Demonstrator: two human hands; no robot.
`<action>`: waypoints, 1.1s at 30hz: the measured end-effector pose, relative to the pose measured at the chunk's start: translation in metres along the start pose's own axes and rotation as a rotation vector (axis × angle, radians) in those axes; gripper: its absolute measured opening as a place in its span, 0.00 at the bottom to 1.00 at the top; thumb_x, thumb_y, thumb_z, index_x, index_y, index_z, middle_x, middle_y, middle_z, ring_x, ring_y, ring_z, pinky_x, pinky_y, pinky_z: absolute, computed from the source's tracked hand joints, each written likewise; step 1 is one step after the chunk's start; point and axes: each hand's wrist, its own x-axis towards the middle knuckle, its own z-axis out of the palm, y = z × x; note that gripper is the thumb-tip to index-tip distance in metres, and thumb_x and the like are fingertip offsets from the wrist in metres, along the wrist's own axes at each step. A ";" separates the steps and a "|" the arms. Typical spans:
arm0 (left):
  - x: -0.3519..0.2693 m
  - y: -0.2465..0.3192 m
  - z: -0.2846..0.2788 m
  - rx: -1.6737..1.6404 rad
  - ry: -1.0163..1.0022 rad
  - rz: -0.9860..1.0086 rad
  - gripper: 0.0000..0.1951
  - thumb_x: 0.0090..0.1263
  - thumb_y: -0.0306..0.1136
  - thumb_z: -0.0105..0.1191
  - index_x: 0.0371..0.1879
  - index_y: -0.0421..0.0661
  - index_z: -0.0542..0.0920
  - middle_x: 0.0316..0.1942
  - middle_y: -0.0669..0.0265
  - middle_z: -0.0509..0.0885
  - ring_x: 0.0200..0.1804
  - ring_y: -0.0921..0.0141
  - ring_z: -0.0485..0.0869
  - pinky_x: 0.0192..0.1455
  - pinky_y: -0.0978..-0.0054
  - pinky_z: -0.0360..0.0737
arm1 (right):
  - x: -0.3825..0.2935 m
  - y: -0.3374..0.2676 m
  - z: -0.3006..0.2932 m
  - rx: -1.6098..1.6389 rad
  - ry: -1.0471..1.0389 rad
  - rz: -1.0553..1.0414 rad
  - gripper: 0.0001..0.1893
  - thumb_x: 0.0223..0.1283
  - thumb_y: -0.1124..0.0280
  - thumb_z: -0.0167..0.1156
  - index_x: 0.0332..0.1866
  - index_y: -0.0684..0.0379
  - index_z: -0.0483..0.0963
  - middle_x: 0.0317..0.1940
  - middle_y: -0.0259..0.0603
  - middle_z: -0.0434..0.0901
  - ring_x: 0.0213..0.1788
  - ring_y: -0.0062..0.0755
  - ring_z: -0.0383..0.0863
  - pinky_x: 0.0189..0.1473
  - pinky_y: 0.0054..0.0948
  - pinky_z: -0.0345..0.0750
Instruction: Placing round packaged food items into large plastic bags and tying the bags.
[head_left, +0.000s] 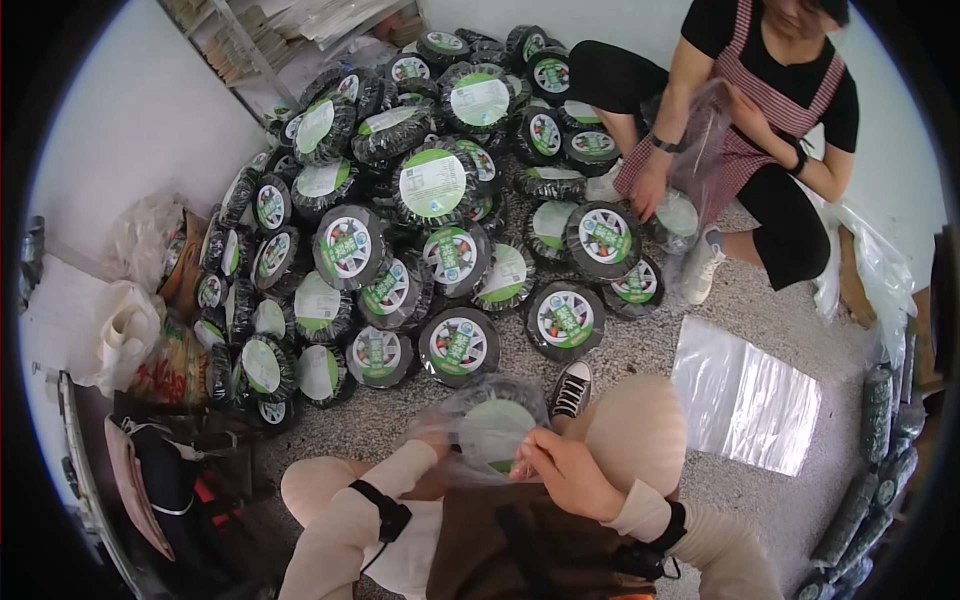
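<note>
A clear plastic bag (480, 401) lies around a dark round package with a green and white label (496, 427), held low in front of my lap. With fingers closed on the bag's near right edge, my right hand (566, 469) is at the label's lower right. On the package's left side is my left hand (435, 439), blurred and partly behind the plastic, so its grip is hard to make out. Just beyond the bag, similar black-wrapped round packages (459, 346) lie on the speckled floor, at the front of a large heap.
A co-worker (780, 112) sits at the upper right, handling another package in clear plastic (675, 214). Flat clear bags (746, 394) lie on the floor to the right. Long dark wrapped rolls (847, 517) line the right edge. Bags and a dark stool-like object (172, 480) stand left.
</note>
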 end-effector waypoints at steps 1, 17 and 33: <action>0.017 0.013 -0.018 -0.002 -0.009 0.003 0.17 0.70 0.38 0.46 0.46 0.37 0.78 0.39 0.49 0.84 0.48 0.56 0.81 0.54 0.59 0.75 | 0.001 0.006 -0.001 0.042 0.056 -0.027 0.10 0.70 0.69 0.46 0.36 0.65 0.68 0.23 0.44 0.78 0.28 0.36 0.80 0.33 0.31 0.75; 0.198 -0.187 -0.197 -2.201 0.704 -0.611 0.24 0.57 0.57 0.62 0.40 0.49 0.78 0.30 0.69 0.81 0.21 0.79 0.70 0.20 0.85 0.67 | 0.030 0.012 -0.013 0.693 0.208 0.294 0.11 0.70 0.63 0.51 0.44 0.60 0.73 0.18 0.25 0.67 0.20 0.11 0.64 0.22 0.15 0.60; 0.016 0.100 -0.179 -0.115 0.120 0.305 0.24 0.56 0.34 0.61 0.52 0.43 0.73 0.35 0.55 0.81 0.35 0.54 0.82 0.37 0.62 0.80 | 0.009 -0.003 0.005 0.429 0.104 0.182 0.09 0.69 0.70 0.52 0.44 0.64 0.75 0.15 0.25 0.64 0.16 0.11 0.62 0.17 0.17 0.60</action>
